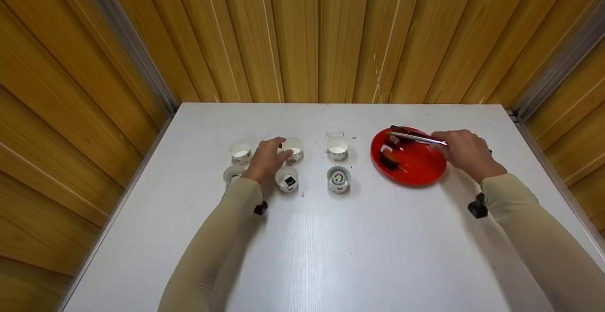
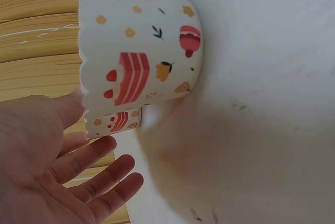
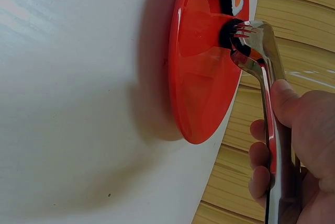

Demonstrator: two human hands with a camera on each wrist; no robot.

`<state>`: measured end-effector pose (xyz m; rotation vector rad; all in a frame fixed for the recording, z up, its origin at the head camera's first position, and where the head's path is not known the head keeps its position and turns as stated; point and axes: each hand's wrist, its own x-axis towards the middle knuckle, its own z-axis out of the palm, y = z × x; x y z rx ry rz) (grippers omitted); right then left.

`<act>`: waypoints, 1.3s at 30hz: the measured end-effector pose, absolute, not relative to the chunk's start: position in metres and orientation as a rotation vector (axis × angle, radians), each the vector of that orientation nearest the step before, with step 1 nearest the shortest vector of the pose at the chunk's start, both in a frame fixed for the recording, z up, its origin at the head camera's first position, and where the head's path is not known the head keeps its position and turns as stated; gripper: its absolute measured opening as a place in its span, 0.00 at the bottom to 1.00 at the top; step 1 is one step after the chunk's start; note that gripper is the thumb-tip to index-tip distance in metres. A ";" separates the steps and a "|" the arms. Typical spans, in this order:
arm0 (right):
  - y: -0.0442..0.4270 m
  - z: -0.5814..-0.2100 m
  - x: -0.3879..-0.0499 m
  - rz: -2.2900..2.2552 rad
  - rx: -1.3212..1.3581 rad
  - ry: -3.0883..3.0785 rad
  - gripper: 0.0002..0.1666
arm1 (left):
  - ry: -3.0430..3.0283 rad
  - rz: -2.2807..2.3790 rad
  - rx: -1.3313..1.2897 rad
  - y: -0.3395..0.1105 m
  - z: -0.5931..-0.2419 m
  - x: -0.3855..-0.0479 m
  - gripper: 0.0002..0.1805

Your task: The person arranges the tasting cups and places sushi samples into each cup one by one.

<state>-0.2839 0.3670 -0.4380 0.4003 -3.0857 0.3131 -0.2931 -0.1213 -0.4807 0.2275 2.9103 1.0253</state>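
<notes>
My right hand [image 1: 465, 153] grips metal tongs [image 1: 416, 138] over a red plate [image 1: 423, 168]. In the right wrist view the tongs' [image 3: 275, 114] tips are at a dark sushi piece [image 3: 229, 34]; whether they pinch it I cannot tell. Another piece [image 1: 389, 158], with an orange top, lies on the plate's left side. My left hand [image 1: 265, 160] is beside a white paper cup [image 1: 294, 150] in the back row, thumb and fingers apart. In the left wrist view the fingers [image 2: 112, 185] extend below a cup [image 2: 141, 46] with cake prints; contact with the cups is unclear.
Other paper cups stand on the white table [image 1: 307, 255]: one back left [image 1: 240, 153], one partly behind the left hand [image 1: 231, 174], one with a black-and-white piece [image 1: 288, 180], one back centre [image 1: 337, 149], and one holding a round piece [image 1: 339, 178]. Wooden panels [image 1: 293, 38] rise behind.
</notes>
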 end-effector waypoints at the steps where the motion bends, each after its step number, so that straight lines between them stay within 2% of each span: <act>1: 0.367 -0.438 -0.284 0.313 0.405 -3.083 0.24 | 2.908 1.026 0.225 -0.121 -0.481 -0.293 0.28; 18: 0.368 -0.430 -0.282 0.310 0.403 -3.065 0.21 | 2.885 1.021 0.153 -0.119 -0.479 -0.292 0.29; 29: 0.362 -0.414 -0.282 0.258 0.439 -3.028 0.21 | 2.892 1.002 0.133 -0.120 -0.479 -0.291 0.29; 36: 0.353 -0.399 -0.282 0.250 0.512 -2.967 0.17 | 2.920 0.982 0.212 -0.122 -0.478 -0.290 0.29; 39: 0.345 -0.393 -0.283 0.263 0.516 -2.971 0.18 | 2.926 0.975 0.215 -0.121 -0.478 -0.291 0.28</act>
